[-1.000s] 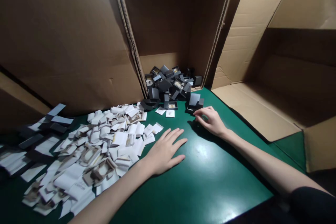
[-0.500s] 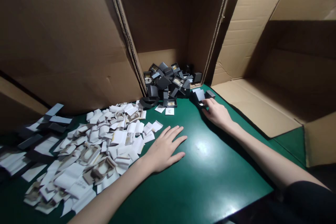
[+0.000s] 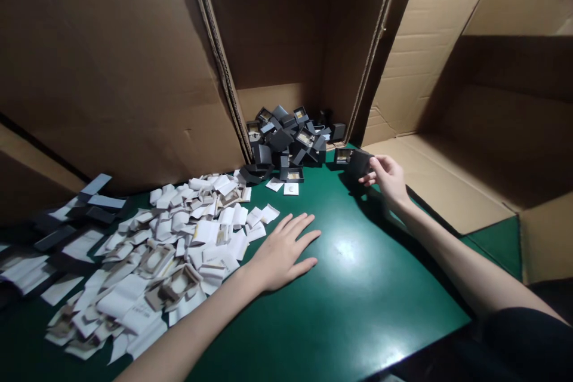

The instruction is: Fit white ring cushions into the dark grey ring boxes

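Note:
My right hand is lifted off the green table, its fingers closed on a small dark box held open, its pale inside showing. It hovers just right of a heap of similar dark boxes spilling out of an upended carton. My left hand lies flat on the table, fingers stretched out and empty, right beside a spread of white and tan paper inserts.
Large cardboard panels stand behind the table on the left. An open flattened carton lies to the right. Flat dark and pale lids are stacked at the far left edge. Two loose white inserts lie near the box heap.
My right hand took a dark box from the table near the heap, moved it rightward and raised it, and the box now hangs open. The left hand stayed flat in place.

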The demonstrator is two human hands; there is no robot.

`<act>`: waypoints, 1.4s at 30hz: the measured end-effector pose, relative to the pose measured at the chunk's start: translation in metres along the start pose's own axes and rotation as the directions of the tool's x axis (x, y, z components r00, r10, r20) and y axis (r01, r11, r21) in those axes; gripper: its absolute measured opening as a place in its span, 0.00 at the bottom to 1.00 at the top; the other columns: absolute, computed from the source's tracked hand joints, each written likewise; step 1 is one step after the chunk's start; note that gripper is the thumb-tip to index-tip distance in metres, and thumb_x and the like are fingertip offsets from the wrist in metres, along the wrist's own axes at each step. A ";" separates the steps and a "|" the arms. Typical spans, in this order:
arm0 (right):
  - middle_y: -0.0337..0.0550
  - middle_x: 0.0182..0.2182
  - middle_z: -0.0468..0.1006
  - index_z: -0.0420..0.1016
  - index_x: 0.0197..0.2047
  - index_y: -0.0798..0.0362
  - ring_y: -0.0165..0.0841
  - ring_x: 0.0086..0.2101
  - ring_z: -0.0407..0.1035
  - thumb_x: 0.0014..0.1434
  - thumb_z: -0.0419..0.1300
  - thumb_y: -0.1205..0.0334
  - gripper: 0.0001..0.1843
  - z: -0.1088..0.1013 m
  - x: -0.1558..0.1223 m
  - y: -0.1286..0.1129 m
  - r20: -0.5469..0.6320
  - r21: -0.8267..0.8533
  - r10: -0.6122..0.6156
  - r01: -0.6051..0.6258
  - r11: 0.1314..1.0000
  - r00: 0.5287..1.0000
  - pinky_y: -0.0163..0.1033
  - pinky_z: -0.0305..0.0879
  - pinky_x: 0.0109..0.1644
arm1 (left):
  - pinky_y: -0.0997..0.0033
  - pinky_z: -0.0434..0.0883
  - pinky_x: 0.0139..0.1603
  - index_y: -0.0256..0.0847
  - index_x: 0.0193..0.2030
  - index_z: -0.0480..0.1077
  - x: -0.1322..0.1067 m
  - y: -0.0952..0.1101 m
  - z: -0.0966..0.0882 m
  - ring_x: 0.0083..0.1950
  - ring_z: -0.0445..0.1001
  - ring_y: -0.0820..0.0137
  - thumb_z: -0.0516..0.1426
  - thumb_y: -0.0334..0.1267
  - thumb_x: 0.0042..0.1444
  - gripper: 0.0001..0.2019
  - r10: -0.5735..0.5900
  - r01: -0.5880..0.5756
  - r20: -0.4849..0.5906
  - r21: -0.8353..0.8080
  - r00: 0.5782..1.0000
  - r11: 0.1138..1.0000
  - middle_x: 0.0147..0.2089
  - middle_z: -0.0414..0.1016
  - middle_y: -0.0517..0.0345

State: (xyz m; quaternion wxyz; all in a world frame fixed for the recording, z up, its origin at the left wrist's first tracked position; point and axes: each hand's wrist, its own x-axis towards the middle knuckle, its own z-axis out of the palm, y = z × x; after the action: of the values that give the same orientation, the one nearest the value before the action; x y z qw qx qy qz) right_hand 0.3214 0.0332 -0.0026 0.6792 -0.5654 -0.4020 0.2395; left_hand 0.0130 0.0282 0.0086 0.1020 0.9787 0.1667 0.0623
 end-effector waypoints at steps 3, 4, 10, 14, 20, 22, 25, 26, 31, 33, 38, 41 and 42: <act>0.32 0.23 0.69 0.69 0.37 0.52 0.23 0.18 0.65 0.49 0.66 0.50 0.18 0.001 0.001 -0.003 -0.040 0.059 0.018 -0.015 0.998 0.999 0.29 0.65 0.20 | 0.47 0.51 0.69 0.42 0.63 0.59 0.000 0.000 0.001 0.71 0.48 0.56 0.49 0.49 0.64 0.24 0.003 -0.003 -0.009 -0.007 1.000 1.000 0.70 0.50 0.47; 0.32 0.23 0.70 0.70 0.37 0.52 0.22 0.18 0.64 0.47 0.68 0.53 0.17 0.000 0.002 -0.003 -0.048 0.080 0.038 -0.035 0.996 0.998 0.28 0.65 0.19 | 0.47 0.50 0.69 0.42 0.63 0.59 0.000 0.000 0.001 0.71 0.48 0.56 0.49 0.49 0.64 0.24 0.002 -0.002 -0.009 -0.007 1.000 1.000 0.70 0.50 0.47; 0.31 0.20 0.64 0.65 0.29 0.53 0.18 0.16 0.56 0.47 0.67 0.65 0.12 -0.014 0.015 -0.004 0.000 0.388 0.337 -0.311 0.868 0.941 0.23 0.58 0.15 | 0.48 0.49 0.70 0.42 0.64 0.58 0.000 0.001 -0.001 0.71 0.47 0.57 0.48 0.49 0.64 0.24 -0.007 0.007 0.011 0.006 1.000 1.000 0.70 0.49 0.47; 0.27 0.16 0.54 0.57 0.25 0.51 0.20 0.15 0.50 0.54 0.62 0.61 0.15 -0.020 0.018 -0.007 0.006 0.403 0.333 -0.307 0.862 0.943 0.25 0.58 0.15 | 0.48 0.49 0.70 0.42 0.64 0.58 0.000 0.001 -0.002 0.71 0.48 0.57 0.48 0.49 0.64 0.24 -0.009 0.009 0.018 0.001 1.000 1.000 0.70 0.50 0.47; 0.36 0.28 0.71 0.72 0.36 0.51 0.25 0.23 0.62 0.51 0.66 0.61 0.09 0.004 -0.011 -0.016 0.095 -0.036 -0.112 0.116 0.993 0.989 0.31 0.63 0.25 | 0.48 0.48 0.70 0.41 0.64 0.58 0.000 0.001 0.001 0.71 0.47 0.57 0.48 0.49 0.64 0.24 -0.002 0.002 0.010 0.014 1.000 1.000 0.70 0.49 0.46; 0.40 0.32 0.73 0.74 0.41 0.50 0.30 0.29 0.66 0.54 0.63 0.59 0.10 0.012 -0.024 -0.017 0.410 -0.298 -0.284 0.422 0.856 0.867 0.37 0.66 0.33 | 0.48 0.48 0.70 0.41 0.64 0.58 0.000 0.001 0.001 0.71 0.47 0.57 0.49 0.49 0.64 0.25 -0.003 0.003 0.014 0.017 1.000 1.000 0.70 0.49 0.46; 0.48 0.41 0.75 0.74 0.47 0.51 0.37 0.40 0.70 0.60 0.58 0.59 0.12 0.020 -0.039 -0.016 0.763 -0.295 -0.260 0.678 0.673 0.592 0.43 0.68 0.43 | 0.47 0.49 0.70 0.41 0.64 0.58 0.001 0.001 0.001 0.71 0.48 0.56 0.49 0.49 0.64 0.24 -0.003 0.003 0.003 0.013 1.000 1.000 0.70 0.50 0.46; 0.49 0.45 0.75 0.73 0.49 0.51 0.38 0.44 0.69 0.61 0.57 0.58 0.14 0.021 -0.042 -0.016 0.819 -0.256 -0.241 0.708 0.658 0.520 0.44 0.67 0.47 | 0.46 0.49 0.69 0.42 0.64 0.58 0.001 0.001 0.002 0.71 0.48 0.56 0.49 0.49 0.64 0.24 -0.001 0.002 -0.003 0.012 1.000 1.000 0.70 0.51 0.46; 0.49 0.51 0.73 0.73 0.49 0.50 0.40 0.50 0.67 0.65 0.53 0.55 0.14 0.024 -0.043 -0.013 0.884 -0.221 -0.212 0.773 0.594 0.416 0.49 0.62 0.53 | 0.46 0.51 0.69 0.41 0.64 0.58 0.000 0.001 0.002 0.70 0.49 0.56 0.49 0.49 0.64 0.24 0.009 -0.009 -0.015 0.012 1.000 1.000 0.69 0.51 0.44; 0.48 0.49 0.75 0.74 0.46 0.50 0.39 0.48 0.68 0.65 0.52 0.57 0.13 0.024 -0.041 -0.010 0.861 -0.261 -0.237 0.790 0.554 0.450 0.50 0.61 0.52 | 0.47 0.52 0.69 0.41 0.62 0.60 0.000 0.001 0.002 0.70 0.50 0.56 0.50 0.47 0.64 0.23 0.013 -0.013 -0.036 0.018 0.999 1.000 0.69 0.53 0.45; 0.47 0.46 0.76 0.75 0.42 0.50 0.39 0.46 0.68 0.63 0.56 0.61 0.08 0.022 -0.039 -0.001 0.798 -0.299 -0.322 0.798 0.523 0.510 0.49 0.61 0.49 | 0.47 0.54 0.68 0.39 0.55 0.66 0.002 0.001 0.005 0.65 0.58 0.56 0.50 0.42 0.63 0.17 -0.082 0.111 -0.251 0.103 0.964 0.989 0.58 0.66 0.46; 0.47 0.46 0.75 0.75 0.43 0.49 0.40 0.46 0.67 0.62 0.56 0.63 0.07 0.022 -0.039 0.001 0.781 -0.279 -0.357 0.797 0.536 0.513 0.49 0.63 0.48 | 0.45 0.59 0.63 0.36 0.54 0.67 0.003 0.000 0.007 0.62 0.61 0.52 0.51 0.40 0.62 0.16 -0.223 0.319 -0.400 0.192 0.889 0.928 0.56 0.66 0.42; 0.48 0.46 0.74 0.75 0.42 0.50 0.40 0.46 0.67 0.62 0.56 0.63 0.07 0.023 -0.039 0.000 0.772 -0.277 -0.367 0.794 0.541 0.520 0.49 0.63 0.48 | 0.44 0.62 0.60 0.35 0.55 0.66 0.003 -0.001 0.008 0.61 0.63 0.50 0.51 0.39 0.61 0.17 -0.269 0.385 -0.427 0.214 0.863 0.898 0.57 0.65 0.40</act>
State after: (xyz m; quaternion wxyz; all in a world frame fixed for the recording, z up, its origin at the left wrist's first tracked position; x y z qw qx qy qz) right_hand 0.2807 0.0155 -0.0130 0.3217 -0.4511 -0.8324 0.0129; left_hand 0.0166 0.0286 0.0007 -0.0695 0.9078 0.3562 0.2103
